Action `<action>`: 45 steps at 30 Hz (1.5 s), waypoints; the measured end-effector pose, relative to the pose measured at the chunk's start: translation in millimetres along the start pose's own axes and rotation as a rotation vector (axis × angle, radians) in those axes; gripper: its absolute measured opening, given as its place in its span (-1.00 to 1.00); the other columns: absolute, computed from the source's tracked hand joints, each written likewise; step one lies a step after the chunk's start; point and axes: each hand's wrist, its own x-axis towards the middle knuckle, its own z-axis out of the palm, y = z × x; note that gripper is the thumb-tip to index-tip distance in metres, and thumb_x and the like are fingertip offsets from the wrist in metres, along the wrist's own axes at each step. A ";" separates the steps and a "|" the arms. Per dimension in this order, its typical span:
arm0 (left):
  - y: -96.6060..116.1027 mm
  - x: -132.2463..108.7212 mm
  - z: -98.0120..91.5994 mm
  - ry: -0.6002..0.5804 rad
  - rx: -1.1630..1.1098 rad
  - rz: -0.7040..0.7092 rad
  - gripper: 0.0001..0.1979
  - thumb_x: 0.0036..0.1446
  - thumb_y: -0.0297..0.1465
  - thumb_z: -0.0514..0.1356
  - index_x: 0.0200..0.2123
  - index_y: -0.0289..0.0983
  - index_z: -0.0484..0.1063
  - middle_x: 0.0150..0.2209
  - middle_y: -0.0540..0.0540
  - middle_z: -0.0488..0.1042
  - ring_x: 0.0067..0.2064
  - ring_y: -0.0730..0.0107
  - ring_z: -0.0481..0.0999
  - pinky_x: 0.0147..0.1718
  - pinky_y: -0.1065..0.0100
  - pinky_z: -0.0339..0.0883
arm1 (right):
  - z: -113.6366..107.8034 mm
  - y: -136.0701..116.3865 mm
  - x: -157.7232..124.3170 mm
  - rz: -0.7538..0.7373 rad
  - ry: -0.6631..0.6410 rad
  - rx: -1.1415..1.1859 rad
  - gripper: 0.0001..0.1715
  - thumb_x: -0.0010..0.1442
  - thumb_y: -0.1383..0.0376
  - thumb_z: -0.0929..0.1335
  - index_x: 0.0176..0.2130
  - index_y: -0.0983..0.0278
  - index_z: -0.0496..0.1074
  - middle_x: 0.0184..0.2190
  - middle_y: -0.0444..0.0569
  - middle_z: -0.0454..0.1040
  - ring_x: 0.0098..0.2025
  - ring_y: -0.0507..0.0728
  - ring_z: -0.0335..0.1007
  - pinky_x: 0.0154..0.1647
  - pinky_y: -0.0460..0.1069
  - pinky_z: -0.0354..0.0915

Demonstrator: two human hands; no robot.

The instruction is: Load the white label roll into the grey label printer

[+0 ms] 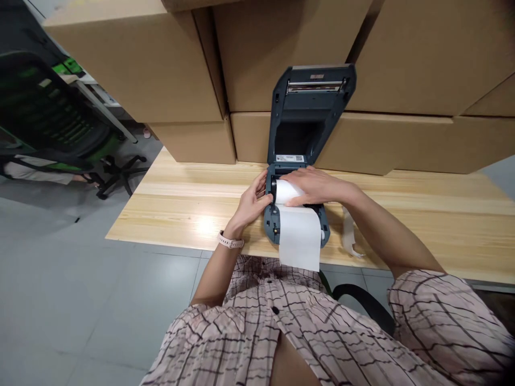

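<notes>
Printer (300,159), dark grey, sits on the wooden desk (181,198) close to the middle of the near edge, its lid (306,115) raised and tilted back toward the boxes. White paper roll (286,192) lies in the open bay; loose paper tongue (300,236) runs from the bay over the printer's front, its end reaching past the near edge.

Left hand (253,202): fingers along the bay's left wall, thumb at the black holder beside the roll; cannot tell how tight that grip is. Right hand (316,186): clasped over the roll, thumb on the near side, fingers toward the hinge.

Handling, my guess: roll fairly light and firm when wound, smooth, apt to spin or slip; best held across its body or by the ends. Tongue thin, easily creased or torn, so better left unpinched. Printer likely heavier, steadied by its side walls.

Desk top smooth, pale, glossy toward the left edge. Torn paper strip (348,233) by the near edge, right of the printer. Cardboard boxes (281,53) stacked along the far edge. Beyond the left edge, office chair (60,112) on grey tiled floor (120,305).
</notes>
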 end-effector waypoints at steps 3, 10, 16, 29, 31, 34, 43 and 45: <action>1.3 -0.6 1.6 -0.005 -0.005 0.003 -0.14 0.26 -0.27 0.36 0.55 -0.15 0.14 0.56 -0.31 0.21 0.59 -0.11 0.19 0.56 -0.19 0.07 | 14.6 -14.8 -33.7 -0.081 0.190 0.103 -0.18 0.46 -0.18 0.28 0.43 0.25 0.37 0.45 0.27 0.37 0.41 0.52 0.34 0.34 0.41 0.31; 2.5 -2.3 3.2 0.001 0.028 0.018 -0.20 0.29 -0.24 0.35 0.52 -0.13 0.19 0.55 -0.27 0.25 0.56 -0.09 0.25 0.56 -0.16 0.08 | 64.7 -67.0 -90.8 -0.064 0.282 0.188 -0.31 0.56 -0.14 0.19 0.46 0.06 0.36 0.56 0.06 0.23 0.58 0.34 0.18 0.51 0.40 0.28; 4.0 -4.1 4.8 0.038 0.083 0.010 -0.23 0.29 -0.23 0.35 0.50 -0.14 0.23 0.54 -0.27 0.27 0.54 -0.09 0.28 0.54 -0.17 0.10 | 84.2 -80.6 -88.8 -0.032 0.414 0.153 -0.33 0.55 -0.10 0.24 0.48 0.06 0.32 0.57 0.01 0.20 0.62 0.30 0.07 0.58 0.41 0.20; -1.8 -4.6 3.0 0.052 0.117 0.019 -0.26 0.32 -0.16 0.34 0.48 -0.13 0.26 0.51 -0.30 0.31 0.54 -0.13 0.28 0.49 -0.22 0.20 | 94.5 -101.7 -95.4 0.021 0.497 -0.042 -0.29 0.55 -0.07 0.25 0.44 0.27 0.32 0.51 0.25 0.29 0.54 0.40 0.24 0.39 0.37 0.43; -5.9 -2.8 0.6 0.050 0.152 0.048 -0.27 0.33 -0.14 0.33 0.48 -0.12 0.27 0.50 -0.29 0.33 0.52 -0.11 0.32 0.46 -0.22 0.26 | 96.9 -108.4 -95.7 0.038 0.526 -0.089 -0.32 0.56 -0.04 0.25 0.41 0.32 0.34 0.49 0.27 0.33 0.50 0.40 0.31 0.29 0.32 0.52; -8.8 -1.2 -1.6 0.044 0.227 0.102 -0.31 0.37 -0.14 0.30 0.49 -0.09 0.26 0.48 -0.29 0.36 0.48 -0.09 0.40 0.39 -0.18 0.38 | 99.5 -114.5 -94.6 0.038 0.551 -0.114 -0.34 0.56 -0.02 0.26 0.38 0.36 0.38 0.47 0.29 0.35 0.48 0.42 0.35 0.23 0.31 0.56; 30.7 -72.7 42.7 0.002 0.887 0.540 -0.65 0.47 -0.36 0.20 0.25 -0.10 0.53 0.31 -0.16 0.59 0.46 0.04 0.44 0.49 -0.30 0.16 | 45.1 -56.8 -106.3 -0.143 0.753 0.342 -0.65 0.54 0.05 0.35 0.20 0.01 0.58 0.14 -0.13 0.70 0.18 0.18 0.66 0.24 0.23 0.59; 33.0 -91.7 53.2 -0.044 0.958 0.591 -0.57 0.44 -0.38 0.22 0.33 -0.15 0.45 0.28 -0.20 0.61 0.43 0.02 0.48 0.51 -0.32 0.11 | 8.8 -22.6 -88.2 0.014 1.077 0.411 -0.59 0.51 -0.07 0.36 0.18 0.01 0.57 0.17 -0.12 0.68 0.24 0.19 0.61 0.36 0.24 0.51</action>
